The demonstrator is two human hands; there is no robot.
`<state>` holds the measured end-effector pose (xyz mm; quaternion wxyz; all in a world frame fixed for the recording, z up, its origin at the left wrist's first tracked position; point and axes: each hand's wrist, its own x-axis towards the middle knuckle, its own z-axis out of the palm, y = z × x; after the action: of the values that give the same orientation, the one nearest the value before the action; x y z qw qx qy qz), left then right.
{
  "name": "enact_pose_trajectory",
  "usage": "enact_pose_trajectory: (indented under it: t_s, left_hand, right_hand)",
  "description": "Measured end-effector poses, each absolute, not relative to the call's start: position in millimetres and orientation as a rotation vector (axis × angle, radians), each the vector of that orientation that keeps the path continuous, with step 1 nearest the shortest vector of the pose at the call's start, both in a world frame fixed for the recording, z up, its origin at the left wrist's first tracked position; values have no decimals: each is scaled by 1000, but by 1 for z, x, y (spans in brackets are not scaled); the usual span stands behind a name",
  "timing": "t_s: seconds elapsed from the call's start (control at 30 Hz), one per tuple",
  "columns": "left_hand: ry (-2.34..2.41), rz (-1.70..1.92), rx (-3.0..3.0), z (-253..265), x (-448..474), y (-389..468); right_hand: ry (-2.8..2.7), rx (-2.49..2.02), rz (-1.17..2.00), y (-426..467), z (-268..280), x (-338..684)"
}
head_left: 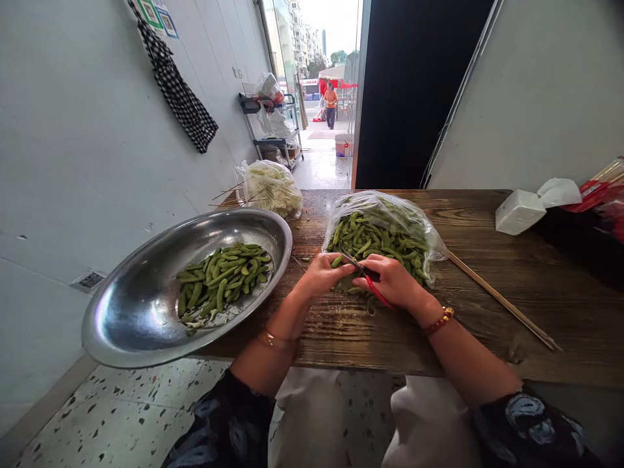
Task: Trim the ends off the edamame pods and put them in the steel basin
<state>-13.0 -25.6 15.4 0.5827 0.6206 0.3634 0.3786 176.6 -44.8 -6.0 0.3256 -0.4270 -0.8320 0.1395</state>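
"On the left end of the dark brown wooden desk [487, 237], what stands there?"

"A wide, shiny steel basin [127, 318], its near side reaching past the edge, with a heap of green pods [224, 279] lying in it. Just behind it is a clear plastic bag of pale, cauliflower-like chunks [295, 198], thin brown sticks [229, 193] beside it."

"And the hands?"

"The left hand [322, 274] pinches a single plump green pod [337, 261] between thumb and fingers. The right hand [392, 281] is curled round a pair of scissors with red handles [380, 294], the blades reaching toward that pod; whether they touch it, I cannot tell."

"What lies just beyond the fingers?"

"A thin, clear plastic sack [385, 200], full of more green pods [375, 234], its mouth facing the hands."

"Further right?"

"A bundle of slim tan wooden skewers [502, 298], lying slantwise from the sack, then a white, block-shaped tissue pack [519, 212], and red-wrapped sticks [597, 188] near the far edge."
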Motion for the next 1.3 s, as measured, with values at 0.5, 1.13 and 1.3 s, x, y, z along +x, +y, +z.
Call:
enact_pose_trajectory:
  t_s: [0.5, 1.13, 1.3]
  left_hand:
    - [876, 894, 1533, 14, -11, -26]
    - [844, 829, 1436, 18, -15, -26]
    - [866, 966, 1189, 12, -16, -18]
  right_hand:
    - [-2175, -1157, 321, -46, -7, 176]
    - [-2201, -1096, 380, -43, -5, 178]
    - [-2088, -1143, 424, -41, -7, 179]
